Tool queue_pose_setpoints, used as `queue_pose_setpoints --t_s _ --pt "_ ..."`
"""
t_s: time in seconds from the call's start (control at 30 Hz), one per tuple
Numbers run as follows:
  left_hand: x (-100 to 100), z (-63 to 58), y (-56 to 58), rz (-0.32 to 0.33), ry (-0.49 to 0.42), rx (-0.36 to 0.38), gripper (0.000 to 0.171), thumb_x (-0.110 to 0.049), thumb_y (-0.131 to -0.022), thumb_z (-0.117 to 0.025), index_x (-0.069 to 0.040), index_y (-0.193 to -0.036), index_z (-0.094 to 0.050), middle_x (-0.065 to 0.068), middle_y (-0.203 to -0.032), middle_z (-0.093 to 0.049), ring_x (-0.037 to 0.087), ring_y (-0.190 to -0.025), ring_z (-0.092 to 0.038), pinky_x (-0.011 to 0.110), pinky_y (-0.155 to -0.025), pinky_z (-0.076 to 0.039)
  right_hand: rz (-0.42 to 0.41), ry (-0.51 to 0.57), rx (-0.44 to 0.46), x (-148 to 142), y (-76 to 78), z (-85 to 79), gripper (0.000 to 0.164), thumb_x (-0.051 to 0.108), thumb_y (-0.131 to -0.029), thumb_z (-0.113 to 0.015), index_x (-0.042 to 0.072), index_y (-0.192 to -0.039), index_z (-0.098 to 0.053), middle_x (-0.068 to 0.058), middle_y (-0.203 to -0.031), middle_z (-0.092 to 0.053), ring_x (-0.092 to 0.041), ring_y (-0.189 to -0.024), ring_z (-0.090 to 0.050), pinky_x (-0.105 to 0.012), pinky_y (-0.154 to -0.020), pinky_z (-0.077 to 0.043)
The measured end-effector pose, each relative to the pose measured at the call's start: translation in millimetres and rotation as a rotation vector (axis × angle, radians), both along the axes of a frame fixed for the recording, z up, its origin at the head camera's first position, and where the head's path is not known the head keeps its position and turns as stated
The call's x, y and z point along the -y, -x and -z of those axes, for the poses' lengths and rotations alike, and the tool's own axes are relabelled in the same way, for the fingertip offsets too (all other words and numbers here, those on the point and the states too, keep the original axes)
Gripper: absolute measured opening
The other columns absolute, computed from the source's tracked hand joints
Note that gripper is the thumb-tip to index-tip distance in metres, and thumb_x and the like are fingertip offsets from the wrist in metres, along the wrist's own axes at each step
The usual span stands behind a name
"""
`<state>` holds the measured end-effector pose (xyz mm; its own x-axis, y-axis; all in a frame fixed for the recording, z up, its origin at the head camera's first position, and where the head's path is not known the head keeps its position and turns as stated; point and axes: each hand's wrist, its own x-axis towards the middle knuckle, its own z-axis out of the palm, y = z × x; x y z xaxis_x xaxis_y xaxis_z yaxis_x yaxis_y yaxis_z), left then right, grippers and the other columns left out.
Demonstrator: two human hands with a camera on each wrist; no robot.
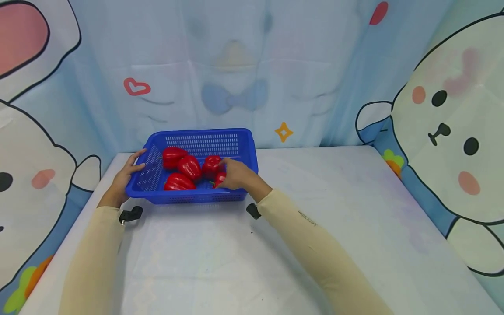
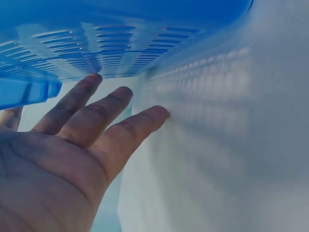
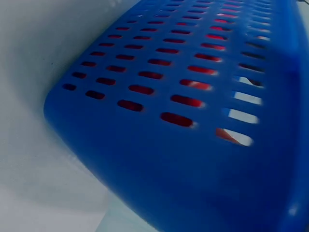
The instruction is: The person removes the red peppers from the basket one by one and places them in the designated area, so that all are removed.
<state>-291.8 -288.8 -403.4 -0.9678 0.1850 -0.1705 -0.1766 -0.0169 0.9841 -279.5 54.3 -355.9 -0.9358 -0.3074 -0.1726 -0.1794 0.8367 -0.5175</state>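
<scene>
A blue plastic basket [image 1: 189,193] with slotted walls stands on the table and holds several shiny red bell peppers [image 1: 190,168]. My left hand [image 1: 125,177] is at the basket's left end, thumb and forefinger touching the rim. In the left wrist view, the fingers [image 2: 128,130] of that hand stretch out, spread, beside the basket's slotted wall. Inside the basket's right part, my right hand [image 1: 237,174] grips a red bell pepper [image 1: 219,178], partly hidden by the fingers. In the right wrist view, the basket's wall [image 3: 145,150] hides the right hand, and red shows through the slots.
A white cloth covers the table [image 1: 220,258]. Behind it hangs a light blue curtain [image 1: 299,78] printed with cartoon animals. A dark wrist mount [image 1: 131,214] sits by the left cuff, another dark mount [image 1: 253,211] by the right cuff.
</scene>
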Motion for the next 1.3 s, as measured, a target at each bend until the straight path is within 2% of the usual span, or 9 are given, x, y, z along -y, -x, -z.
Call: queue_pose_setpoints --t_s 0.17,0.37,0.43,0.6,0.73,0.83,0.93,1.07,1.3 --pt "0 1.4 -0.2 -0.004 -0.011 -0.008 0.057 -0.031 -0.104 -0.044 -0.049 -0.153 -0.019 0.007 -0.166 -0.002 0.017 -0.120 -0.044 0.022 -0.082 -0.055 -0.017 -0.058 0.049 4 6.7 4.0 0.065 0.022 -0.085 -0.075 0.007 -0.140 -0.045 -0.014 -0.137 -0.056 -0.029 -0.127 -0.053 -0.045 -0.110 -0.042" --pt "-2 -0.2 -0.2 -0.006 0.013 -0.018 0.056 -0.033 -0.104 -0.043 -0.049 -0.152 -0.019 0.008 -0.167 -0.001 0.018 -0.121 -0.045 0.022 -0.082 -0.055 -0.038 -0.095 0.100 3 11.4 3.8 0.060 0.028 -0.085 -0.074 0.008 -0.136 -0.049 -0.012 -0.131 -0.059 -0.027 -0.121 -0.055 -0.044 -0.106 -0.046" --pt "-2 -0.7 0.3 -0.006 0.011 -0.018 0.056 -0.033 -0.104 -0.044 -0.050 -0.152 -0.019 0.010 -0.166 -0.002 0.013 -0.114 -0.047 0.022 -0.082 -0.055 -0.026 -0.090 0.100 2 11.4 4.2 0.059 0.029 -0.085 -0.075 0.008 -0.135 -0.050 -0.011 -0.127 -0.060 -0.026 -0.118 -0.055 -0.042 -0.103 -0.048" --pt "-2 1.0 0.7 0.004 0.000 -0.029 0.056 -0.031 -0.105 -0.043 -0.048 -0.153 -0.018 0.010 -0.166 -0.002 0.014 -0.117 -0.046 0.022 -0.082 -0.055 -0.001 -0.033 0.043 1 7.1 6.0 0.063 0.033 -0.083 -0.076 0.008 -0.135 -0.050 -0.009 -0.125 -0.062 -0.024 -0.113 -0.058 -0.038 -0.096 -0.053" --pt "-2 2.6 -0.6 0.005 0.011 -0.037 0.057 -0.031 -0.105 -0.041 -0.047 -0.154 -0.016 0.008 -0.166 -0.001 0.024 -0.131 -0.038 0.021 -0.082 -0.054 -0.026 0.061 -0.031 -3 5.2 6.5 0.067 0.035 -0.082 -0.074 0.010 -0.138 -0.048 -0.010 -0.127 -0.062 -0.024 -0.114 -0.060 -0.038 -0.093 -0.054" --pt "-2 2.8 -1.2 0.001 0.019 -0.042 0.057 -0.032 -0.105 -0.042 -0.048 -0.153 -0.017 0.007 -0.167 0.000 0.029 -0.137 -0.031 0.020 -0.083 -0.054 -0.004 0.187 -0.057 -8 6.8 4.7 0.065 0.034 -0.082 -0.074 0.014 -0.138 -0.049 -0.010 -0.129 -0.061 -0.025 -0.114 -0.060 -0.040 -0.091 -0.056" --pt "-2 1.8 -1.6 0.002 -0.005 -0.040 0.057 -0.031 -0.105 -0.042 -0.047 -0.153 -0.018 0.007 -0.167 -0.001 0.025 -0.133 -0.037 0.021 -0.083 -0.054 0.028 0.307 -0.048 -13 9.3 1.5 0.063 0.034 -0.082 -0.075 0.020 -0.138 -0.051 -0.011 -0.131 -0.059 -0.027 -0.115 -0.060 -0.042 -0.090 -0.056" --pt "-1 1.4 -2.5 0.004 -0.033 -0.038 0.056 -0.028 -0.105 -0.042 -0.046 -0.153 -0.019 0.008 -0.164 -0.005 0.015 -0.118 -0.047 0.021 -0.082 -0.055 0.036 0.407 -0.034 -21 10.6 -3.3 0.061 0.034 -0.083 -0.075 0.024 -0.138 -0.051 -0.012 -0.136 -0.056 -0.029 -0.119 -0.059 -0.042 -0.090 -0.056" --pt "-1 1.9 -1.9 -0.004 -0.032 -0.038 0.056 -0.030 -0.105 -0.044 -0.047 -0.153 -0.020 0.009 -0.165 -0.004 0.013 -0.115 -0.048 0.021 -0.083 -0.055 0.034 0.532 -0.151 -39 13.0 -16.0 0.058 0.029 -0.087 -0.072 0.023 -0.140 -0.049 -0.014 -0.136 -0.054 -0.032 -0.119 -0.057 -0.045 -0.089 -0.056"
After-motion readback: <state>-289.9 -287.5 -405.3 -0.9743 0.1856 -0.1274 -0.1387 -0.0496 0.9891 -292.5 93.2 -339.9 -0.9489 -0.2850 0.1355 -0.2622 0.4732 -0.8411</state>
